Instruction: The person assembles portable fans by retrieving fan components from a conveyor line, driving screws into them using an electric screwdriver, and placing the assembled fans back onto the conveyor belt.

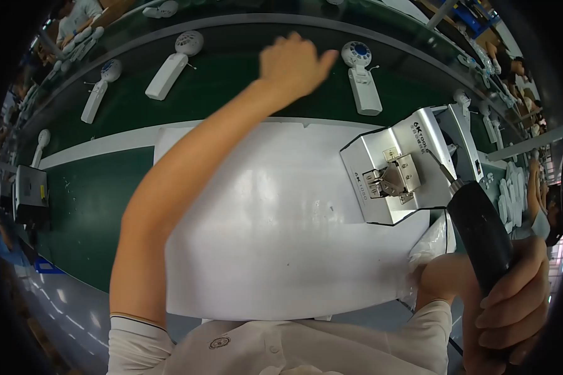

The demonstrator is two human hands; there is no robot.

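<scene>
My left hand (292, 65) is stretched out over the green conveyor belt, its thumb spread away from the fingers, and nothing shows in it. Just right of the thumb lies a white handheld fan (364, 87) with a round blue-centred head, apart from my hand. In my right hand (513, 303), at the lower right, a black electric screwdriver (480, 231) is gripped by its handle. Its thin bit points up and left, in front of a silver screw feeder machine (391, 169) with a metal mechanism on its face.
A white sheet (256, 237) covers the bench before me, with a clear plastic bag (433, 244) at its right edge. More white fans (176, 65) lie along the belt (231, 62). A grey metal box (31, 194) stands far left. Other people work on both sides.
</scene>
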